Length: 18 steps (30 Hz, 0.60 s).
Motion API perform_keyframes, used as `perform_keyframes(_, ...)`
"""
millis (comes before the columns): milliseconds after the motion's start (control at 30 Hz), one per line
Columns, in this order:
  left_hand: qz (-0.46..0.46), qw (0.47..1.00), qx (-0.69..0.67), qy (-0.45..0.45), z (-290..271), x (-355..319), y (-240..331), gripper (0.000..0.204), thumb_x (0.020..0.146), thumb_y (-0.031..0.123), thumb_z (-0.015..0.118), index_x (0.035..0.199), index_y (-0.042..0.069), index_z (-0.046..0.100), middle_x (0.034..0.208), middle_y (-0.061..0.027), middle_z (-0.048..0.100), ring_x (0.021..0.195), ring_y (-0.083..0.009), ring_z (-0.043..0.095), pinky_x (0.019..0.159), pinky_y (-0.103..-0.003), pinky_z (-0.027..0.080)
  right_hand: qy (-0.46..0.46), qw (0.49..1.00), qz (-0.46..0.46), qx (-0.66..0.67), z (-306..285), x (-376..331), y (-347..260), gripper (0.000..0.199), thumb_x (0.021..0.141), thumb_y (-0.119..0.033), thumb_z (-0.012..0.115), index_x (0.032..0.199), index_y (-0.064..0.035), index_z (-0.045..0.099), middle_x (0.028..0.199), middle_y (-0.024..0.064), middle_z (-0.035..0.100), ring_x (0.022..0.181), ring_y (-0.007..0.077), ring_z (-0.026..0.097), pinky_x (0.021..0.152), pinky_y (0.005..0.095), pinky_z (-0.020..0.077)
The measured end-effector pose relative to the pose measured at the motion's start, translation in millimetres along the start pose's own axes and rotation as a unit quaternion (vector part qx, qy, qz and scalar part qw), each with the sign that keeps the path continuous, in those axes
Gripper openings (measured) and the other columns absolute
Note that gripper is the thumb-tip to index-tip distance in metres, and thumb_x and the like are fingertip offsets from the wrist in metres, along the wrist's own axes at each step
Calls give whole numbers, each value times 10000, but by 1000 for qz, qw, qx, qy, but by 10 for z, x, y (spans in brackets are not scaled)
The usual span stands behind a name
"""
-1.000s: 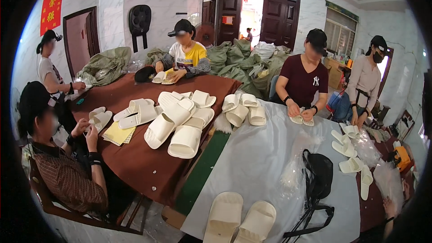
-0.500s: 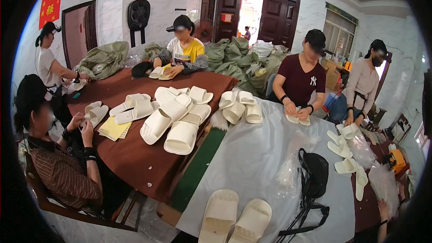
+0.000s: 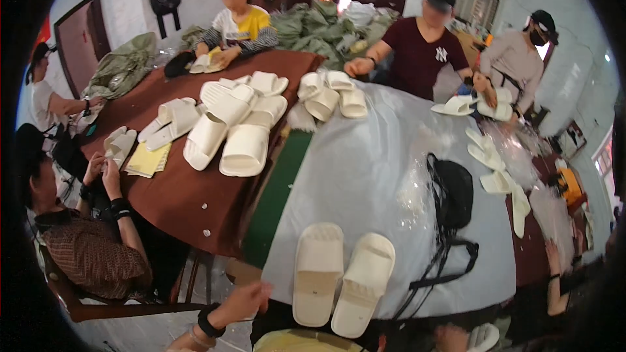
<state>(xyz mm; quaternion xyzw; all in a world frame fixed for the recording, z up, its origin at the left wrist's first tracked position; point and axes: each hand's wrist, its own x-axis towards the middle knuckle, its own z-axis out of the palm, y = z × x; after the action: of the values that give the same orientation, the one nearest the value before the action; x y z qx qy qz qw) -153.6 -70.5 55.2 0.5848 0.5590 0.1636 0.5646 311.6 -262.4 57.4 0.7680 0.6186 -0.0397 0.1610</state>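
Note:
A pair of cream slippers lies side by side at the near edge of the grey-covered table: a left slipper (image 3: 317, 277) and a right slipper (image 3: 362, 287). My left hand (image 3: 244, 300), with a black band on its wrist, is beside them to the left, its fingers apart and nothing seen in them. Low at the picture's edge, my right hand (image 3: 450, 337) is smeared by motion. Close to its right is another pale slipper (image 3: 482, 337); whether the hand touches it I cannot tell. Yellowish plastic (image 3: 306, 340) shows between my hands.
A black backpack (image 3: 453, 192) with loose straps lies on the table. Slipper piles (image 3: 244, 137) and yellow sheets (image 3: 149, 159) rest on the brown-covered table (image 3: 176, 205). Several co-workers sit or stand around. Clear plastic bags (image 3: 551, 221) and more slippers (image 3: 498, 182) line the right side.
Both my hands have come into view at the lower edge, and the view has tipped downward. The person in dark red has moved slippers to the right and stretches the other arm left.

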Motion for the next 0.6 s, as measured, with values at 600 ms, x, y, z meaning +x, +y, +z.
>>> perform_keyframes(600, 256, 946, 147, 132, 854, 1210, 230, 623, 829, 372, 611, 1247, -46, 414, 1274, -276, 410, 1211, -427, 361, 992, -482, 320, -187, 880, -305, 312, -803, 2428, -1868, 672, 783, -501, 616, 1222, -9, 488, 1108, 200, 585, 1002, 286, 571, 844, 349, 441)
